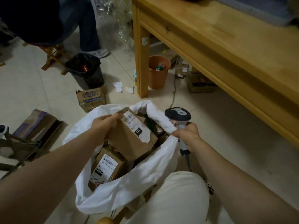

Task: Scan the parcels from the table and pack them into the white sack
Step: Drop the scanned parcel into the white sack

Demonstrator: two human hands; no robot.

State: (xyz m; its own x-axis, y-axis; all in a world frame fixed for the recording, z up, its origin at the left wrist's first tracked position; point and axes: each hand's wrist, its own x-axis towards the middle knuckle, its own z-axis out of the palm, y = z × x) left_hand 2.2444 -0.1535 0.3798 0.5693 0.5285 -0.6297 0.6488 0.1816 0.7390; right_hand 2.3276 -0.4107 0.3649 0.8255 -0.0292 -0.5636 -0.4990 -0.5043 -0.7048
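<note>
— How do the hands lie?
— The left hand [105, 126] reaches forward, its grip clamped on the top edge of a brown box [129, 143] tilted in the mouth of the white sack [145, 177]. The right hand [188, 135], its grip closed round a scanner [178, 114], also pinches the sack's rim.
— Any writing?
— The box's label [136, 126] shows barcodes and "122".

My left hand [105, 126] grips a cardboard parcel [131, 138] inside the white sack [129, 183]; my right hand [187, 133] holds the scanner [178, 115] and sack rim.
</note>
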